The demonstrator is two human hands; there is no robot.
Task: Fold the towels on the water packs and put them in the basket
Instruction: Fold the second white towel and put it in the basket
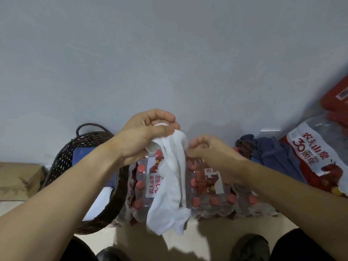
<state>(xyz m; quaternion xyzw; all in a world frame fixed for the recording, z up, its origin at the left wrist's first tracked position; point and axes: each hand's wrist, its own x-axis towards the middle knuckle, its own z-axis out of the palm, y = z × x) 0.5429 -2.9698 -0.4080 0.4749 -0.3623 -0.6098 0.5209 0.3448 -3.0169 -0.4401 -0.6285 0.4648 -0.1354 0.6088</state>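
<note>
Both forearms reach in from the bottom edge over dark shoes; the left hand point(145, 132) pinches the top of a white towel point(172, 183) in curled fingers, and the right hand point(205, 149) nips its upper edge beside it. Bunched, the towel hangs long axis vertical, free end down, before the water packs point(211, 187). Such narrow grips could let it slip, or fold crooked, missing the basket point(66, 162) just left.

- Bare wall is leaving open room above the left hand point(145, 136) gripping the white towel point(169, 185);
- water packs point(207, 187) are blocking directly below;
- basket point(79, 166) is crowding its left.
</note>
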